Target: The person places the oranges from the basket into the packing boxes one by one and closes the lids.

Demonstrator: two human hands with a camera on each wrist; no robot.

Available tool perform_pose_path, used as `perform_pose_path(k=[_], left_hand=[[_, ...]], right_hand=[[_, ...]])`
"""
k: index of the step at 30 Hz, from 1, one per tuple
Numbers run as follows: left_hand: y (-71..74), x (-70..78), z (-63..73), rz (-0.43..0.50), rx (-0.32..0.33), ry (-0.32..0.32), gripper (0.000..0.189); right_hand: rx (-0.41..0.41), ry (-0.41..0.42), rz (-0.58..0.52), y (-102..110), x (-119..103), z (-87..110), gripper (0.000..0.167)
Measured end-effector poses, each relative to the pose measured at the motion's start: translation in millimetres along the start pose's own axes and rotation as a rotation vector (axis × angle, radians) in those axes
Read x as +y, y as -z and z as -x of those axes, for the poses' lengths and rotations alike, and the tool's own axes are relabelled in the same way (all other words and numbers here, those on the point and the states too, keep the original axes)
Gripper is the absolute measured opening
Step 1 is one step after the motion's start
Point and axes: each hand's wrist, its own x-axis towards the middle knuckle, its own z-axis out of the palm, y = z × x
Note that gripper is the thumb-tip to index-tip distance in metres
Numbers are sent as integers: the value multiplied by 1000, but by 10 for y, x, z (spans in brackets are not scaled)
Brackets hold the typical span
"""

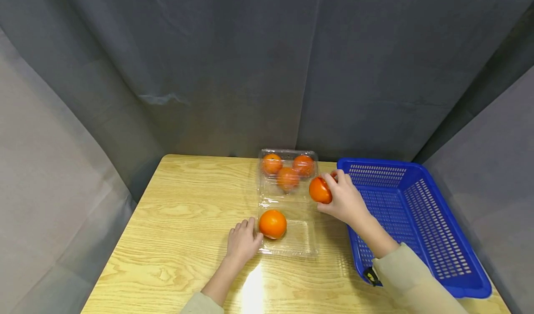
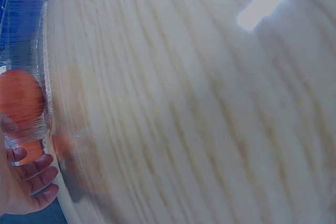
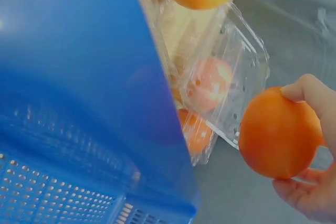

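Observation:
My right hand (image 1: 344, 198) grips an orange (image 1: 320, 190) between thumb and fingers, held up beside the basket's left rim. In the right wrist view that orange (image 3: 281, 132) appears smooth and round. A clear plastic clamshell box (image 1: 306, 237) lies opened on the table, with one orange (image 1: 273, 224) in the left part of its near half. Behind it, more oranges (image 1: 272, 164) show through shiny clear plastic. My left hand (image 1: 243, 241) rests at the box's left edge, fingers extended and thumb close to the near orange. The left wrist view shows the fingers (image 2: 39, 179) loosely spread.
A blue perforated plastic basket (image 1: 448, 221) stands on the right of the wooden table (image 1: 187, 221), its rim under my right forearm. A small black-and-yellow item (image 1: 371, 277) is at the basket's near left corner. Grey curtains (image 1: 233, 73) enclose the table at the back and sides.

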Motion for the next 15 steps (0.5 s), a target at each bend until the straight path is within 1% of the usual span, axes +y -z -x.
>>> perform_pose_path(k=[7, 12, 15], left_hand=[[8, 1, -1, 3, -7, 3, 33], [16, 2, 4, 5, -16, 3, 35], [18, 2, 6, 6, -20, 3, 37]], right_hand=[[-42, 67, 37, -65, -156, 21, 68], [-72, 81, 60, -134, -248, 62, 71], [-97, 86, 62, -196, -295, 102, 69]])
